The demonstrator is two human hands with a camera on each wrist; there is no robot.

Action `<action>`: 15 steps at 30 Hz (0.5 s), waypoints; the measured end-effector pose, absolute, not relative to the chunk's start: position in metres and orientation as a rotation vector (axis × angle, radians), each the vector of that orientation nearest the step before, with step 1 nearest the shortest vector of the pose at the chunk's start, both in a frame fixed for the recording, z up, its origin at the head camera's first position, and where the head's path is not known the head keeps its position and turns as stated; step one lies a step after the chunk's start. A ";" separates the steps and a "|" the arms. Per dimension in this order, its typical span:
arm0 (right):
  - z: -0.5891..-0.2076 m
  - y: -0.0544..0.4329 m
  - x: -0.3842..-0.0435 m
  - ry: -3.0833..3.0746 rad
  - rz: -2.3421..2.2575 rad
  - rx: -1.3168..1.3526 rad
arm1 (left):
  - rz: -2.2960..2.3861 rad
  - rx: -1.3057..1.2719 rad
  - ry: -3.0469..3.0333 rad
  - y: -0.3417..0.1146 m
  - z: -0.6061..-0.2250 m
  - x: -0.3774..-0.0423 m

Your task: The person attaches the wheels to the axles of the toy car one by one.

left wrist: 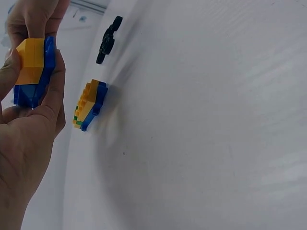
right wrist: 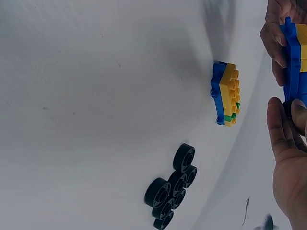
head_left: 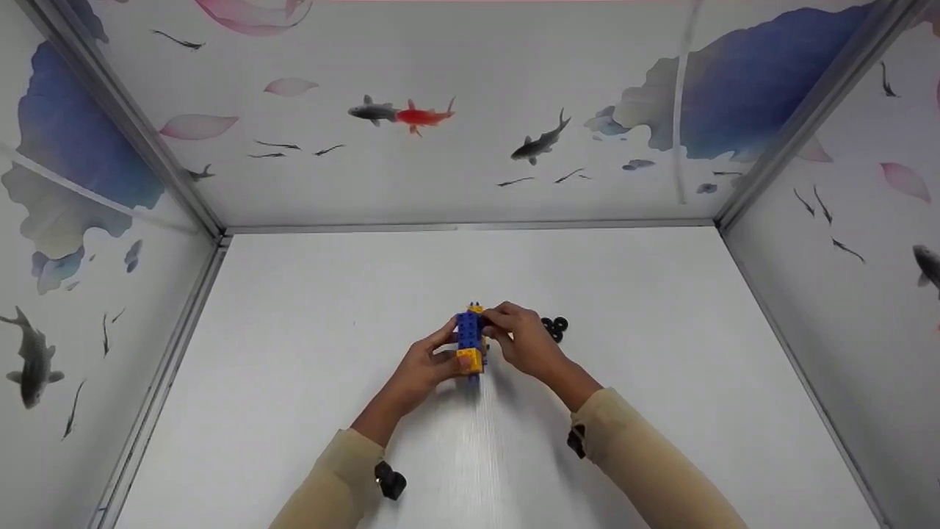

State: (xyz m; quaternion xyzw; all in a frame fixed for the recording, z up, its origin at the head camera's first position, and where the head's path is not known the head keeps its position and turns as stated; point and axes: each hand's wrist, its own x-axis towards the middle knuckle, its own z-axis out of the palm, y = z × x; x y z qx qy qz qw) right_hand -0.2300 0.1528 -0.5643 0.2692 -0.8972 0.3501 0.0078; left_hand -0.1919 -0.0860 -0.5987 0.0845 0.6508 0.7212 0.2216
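Observation:
My left hand (head_left: 422, 371) grips a toy car body of blue and yellow building blocks (head_left: 468, 334), thumb on one side and fingers on the other. In the left wrist view its yellow blocks (left wrist: 31, 60) sit beside a blue base (left wrist: 48, 64). My right hand (right wrist: 292, 163) pinches a small black wheel (right wrist: 288, 106) between thumb and fingers, right at the edge of that blue base. Most of the wheel is hidden by the fingers. A second blue and yellow block body (right wrist: 224, 93), with some green, stands on the table near both hands.
Several loose black wheels (right wrist: 163, 191) lie grouped on the white table (head_left: 330, 294), right of my right hand in the head view. White panels with painted fish (head_left: 540, 139) enclose the back and both sides, joined by metal rails (head_left: 470, 227).

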 end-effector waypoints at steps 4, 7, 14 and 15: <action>-0.565 0.154 -0.230 -2.808 1.127 0.834 | 2.021 0.247 1.761 -0.085 -0.598 -0.194; -0.566 0.154 -0.229 -2.804 1.158 0.835 | 2.034 0.258 1.740 -0.086 -0.599 -0.195; -0.565 0.157 -0.228 -2.796 1.199 0.862 | 2.023 0.239 1.763 -0.085 -0.600 -0.197; -0.565 0.158 -0.228 -2.802 1.192 0.865 | 2.024 0.236 1.768 -0.085 -0.600 -0.197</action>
